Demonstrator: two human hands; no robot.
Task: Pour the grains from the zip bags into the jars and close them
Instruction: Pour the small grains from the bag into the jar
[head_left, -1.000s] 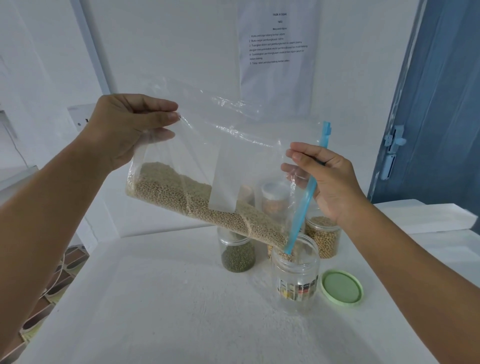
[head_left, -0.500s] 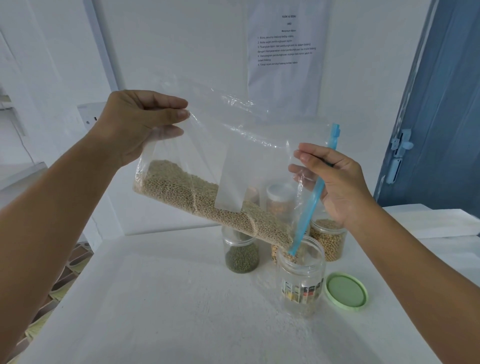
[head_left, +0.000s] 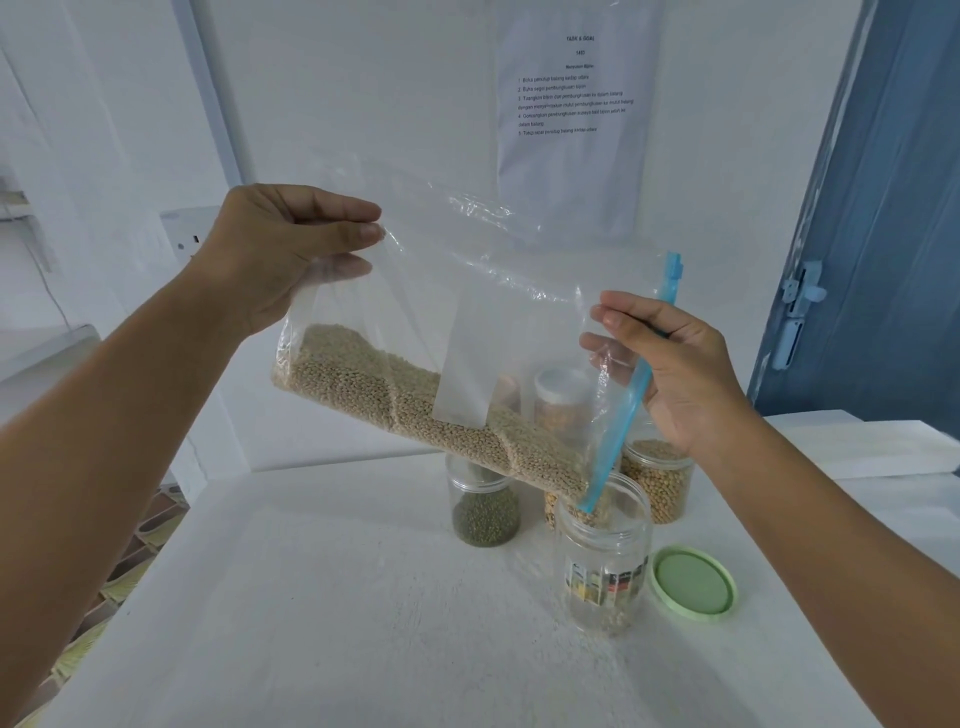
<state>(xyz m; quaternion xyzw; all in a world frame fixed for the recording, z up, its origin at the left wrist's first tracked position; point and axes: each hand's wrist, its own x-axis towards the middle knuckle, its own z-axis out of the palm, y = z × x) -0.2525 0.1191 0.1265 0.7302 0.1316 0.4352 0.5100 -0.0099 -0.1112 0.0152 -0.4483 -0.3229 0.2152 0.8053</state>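
— What is seen above the white table (head_left: 322, 613)?
— A zip bag (head_left: 467, 332) of grains is pinched by the left hand (head_left: 270, 249) and right hand (head_left: 680, 369), tilted into an open jar (head_left: 602, 556).
— And the room?
— White walls, a posted sheet (head_left: 571, 104), a blue door (head_left: 893, 208).

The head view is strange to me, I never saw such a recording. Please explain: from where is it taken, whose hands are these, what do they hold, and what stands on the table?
The camera sits on a person's head and looks down, so both arms are that person's own. The left hand pinches the raised end of a clear zip bag of pale grains. The right hand holds the end by the blue zipper strip, which dips into an open jar. On the white table the green lid lies beside that jar. Behind stand a jar of green beans and a jar of yellow beans.
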